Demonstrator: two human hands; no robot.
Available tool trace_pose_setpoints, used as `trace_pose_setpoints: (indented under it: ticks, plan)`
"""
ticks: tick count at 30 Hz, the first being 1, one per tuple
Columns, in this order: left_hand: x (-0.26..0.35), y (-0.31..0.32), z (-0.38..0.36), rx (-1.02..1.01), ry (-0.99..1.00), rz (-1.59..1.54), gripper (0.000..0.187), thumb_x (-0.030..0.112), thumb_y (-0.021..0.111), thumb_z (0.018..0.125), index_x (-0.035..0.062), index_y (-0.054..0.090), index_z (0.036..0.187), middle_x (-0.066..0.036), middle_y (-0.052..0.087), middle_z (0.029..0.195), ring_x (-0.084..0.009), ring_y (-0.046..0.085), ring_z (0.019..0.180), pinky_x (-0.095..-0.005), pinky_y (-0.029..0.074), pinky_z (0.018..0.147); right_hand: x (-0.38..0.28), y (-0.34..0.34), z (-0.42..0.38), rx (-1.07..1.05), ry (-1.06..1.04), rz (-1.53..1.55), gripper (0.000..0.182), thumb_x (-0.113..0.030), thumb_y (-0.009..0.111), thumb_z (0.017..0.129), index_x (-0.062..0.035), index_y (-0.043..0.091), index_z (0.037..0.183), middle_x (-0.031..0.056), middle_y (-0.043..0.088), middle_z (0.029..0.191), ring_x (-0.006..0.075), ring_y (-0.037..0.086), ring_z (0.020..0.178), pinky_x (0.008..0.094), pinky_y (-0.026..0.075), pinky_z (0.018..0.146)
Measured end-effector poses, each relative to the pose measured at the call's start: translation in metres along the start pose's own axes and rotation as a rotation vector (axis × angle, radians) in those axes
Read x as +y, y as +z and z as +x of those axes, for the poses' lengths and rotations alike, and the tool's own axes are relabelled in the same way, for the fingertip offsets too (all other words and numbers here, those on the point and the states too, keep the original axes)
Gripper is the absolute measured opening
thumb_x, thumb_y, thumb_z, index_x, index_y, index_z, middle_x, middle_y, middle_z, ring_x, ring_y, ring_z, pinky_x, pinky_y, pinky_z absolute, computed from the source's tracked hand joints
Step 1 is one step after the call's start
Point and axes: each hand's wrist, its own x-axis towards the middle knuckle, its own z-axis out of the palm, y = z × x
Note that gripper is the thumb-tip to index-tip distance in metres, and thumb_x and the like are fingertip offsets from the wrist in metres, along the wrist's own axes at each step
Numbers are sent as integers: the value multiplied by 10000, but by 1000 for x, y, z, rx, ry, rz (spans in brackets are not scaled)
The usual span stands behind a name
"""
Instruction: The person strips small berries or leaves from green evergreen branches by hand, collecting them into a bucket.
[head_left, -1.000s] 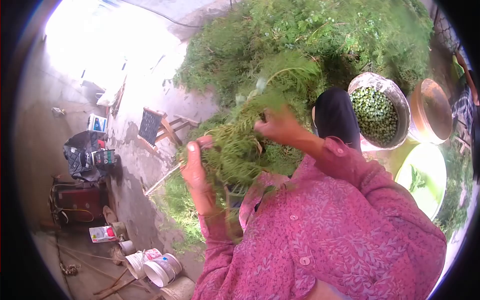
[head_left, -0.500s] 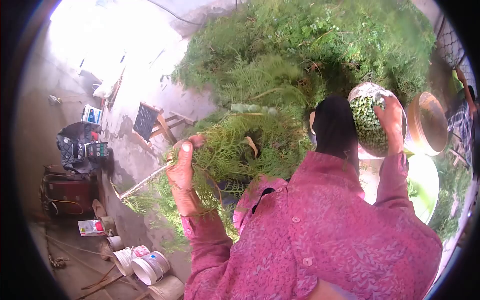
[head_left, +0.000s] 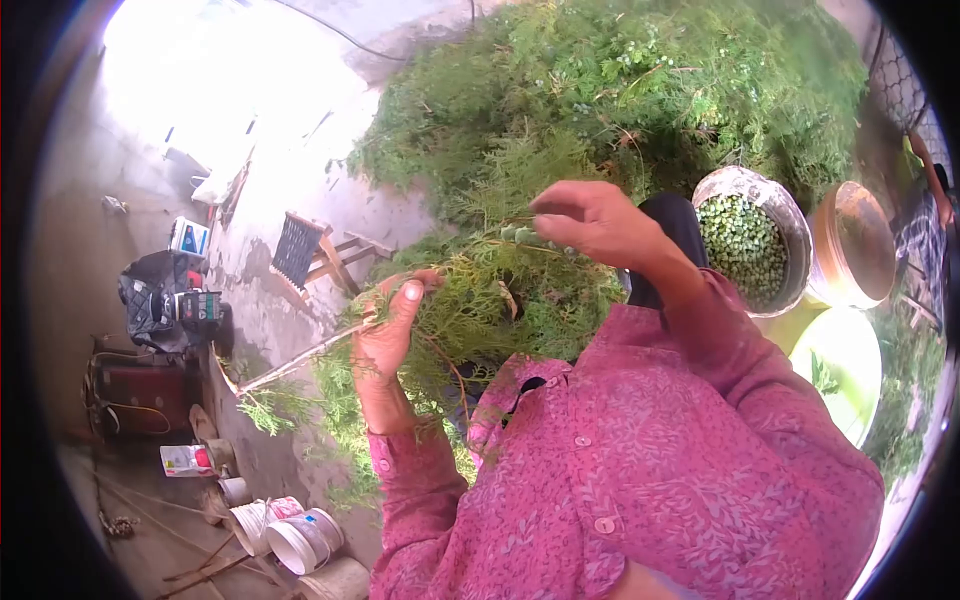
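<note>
My left hand is closed around a leafy evergreen branch; its bare pale stem sticks out to the left below the thumb. My right hand is at the far end of the branch, fingers curved and apart, with no object visible between them. Just under its fingertips is a row of small green cones; whether they touch is hard to make out. To the right of my right hand stands a bucket holding many small green cones.
A large heap of cut evergreen branches lies ahead. An orange-rimmed tub and a pale green basin sit at right. A small wooden stool, white buckets and a dark red box are on the left.
My right hand has left the bucket of green cones and moved left to the branch's cones. My left hand keeps its hold on the branch, slightly farther right.
</note>
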Motion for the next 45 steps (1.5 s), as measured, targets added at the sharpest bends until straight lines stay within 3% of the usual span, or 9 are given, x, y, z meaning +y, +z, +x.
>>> trace_pose_setpoints:
  ticks: [10, 19, 28, 30, 33, 35, 36, 39, 45]
  plan:
    - [0, -2, -7, 70, 10, -18, 380, 353, 557, 839, -3, 615, 958, -95, 634, 900, -188, 567, 898, -328, 403, 855, 10, 38, 16, -129, -76, -295, 259, -190, 608, 806, -43, 575, 1016, 15, 560, 707, 73, 483, 658, 230, 407, 584]
    - [-7, -10, -11, 212, -7, -97, 369, 360, 574, 820, 6, 643, 900, -102, 646, 840, -188, 577, 833, -332, 405, 838, -3, 33, 8, -56, 131, 138, 176, -164, 584, 785, -23, 585, 891, -4, 526, 631, 56, 424, 544, 236, 372, 504]
    - [-20, -33, -8, 428, -46, -44, 404, 405, 598, 794, 15, 653, 883, -82, 636, 815, -171, 560, 805, -352, 414, 796, 18, -85, -30, 566, -13, 626, 75, -146, 618, 800, -82, 588, 775, -26, 490, 604, 28, 349, 419, 168, 250, 344]
    - [-1, -29, -9, 409, -15, -84, 411, 408, 591, 801, 10, 651, 888, -81, 623, 792, -173, 553, 787, -334, 429, 756, 10, -106, -50, 903, 38, 380, 146, -195, 616, 814, -71, 595, 739, -34, 479, 600, 22, 344, 443, 171, 281, 374]
    - [0, -26, -6, 435, -18, -65, 411, 399, 580, 812, 3, 647, 898, -80, 614, 805, -178, 554, 764, -319, 438, 725, 94, -181, -91, 938, 16, -148, 152, -194, 617, 793, -52, 627, 844, 56, 588, 743, 84, 488, 488, 205, 388, 424]
    - [4, -21, -2, 417, -17, -72, 411, 397, 576, 814, 2, 647, 901, -80, 613, 810, -176, 553, 765, -319, 438, 723, 123, -200, -114, 792, 186, -1552, 233, -249, 644, 746, -97, 657, 922, 102, 625, 730, 273, 613, 661, 308, 479, 659]
    - [6, -18, 0, 401, -20, -48, 415, 406, 576, 811, 8, 650, 900, -80, 616, 817, -177, 551, 784, -322, 431, 743, 118, -195, -118, 808, 189, -1512, 261, -251, 642, 709, -90, 660, 914, 153, 637, 786, 339, 616, 774, 354, 481, 723]
    - [7, -10, 2, 376, -27, 14, 420, 423, 578, 801, 22, 658, 897, -75, 622, 826, -177, 547, 822, -330, 410, 791, 79, -169, -97, 785, 343, -857, 236, -238, 600, 730, -36, 654, 839, 132, 639, 766, 250, 629, 712, 332, 483, 672]
    - [12, 1, 7, 269, 21, 60, 413, 436, 588, 788, 43, 672, 885, -58, 627, 835, -176, 540, 876, -336, 369, 863, 39, -111, -37, 599, 20, -206, 202, -219, 587, 813, -22, 625, 789, 23, 578, 654, 86, 542, 583, 230, 440, 539]
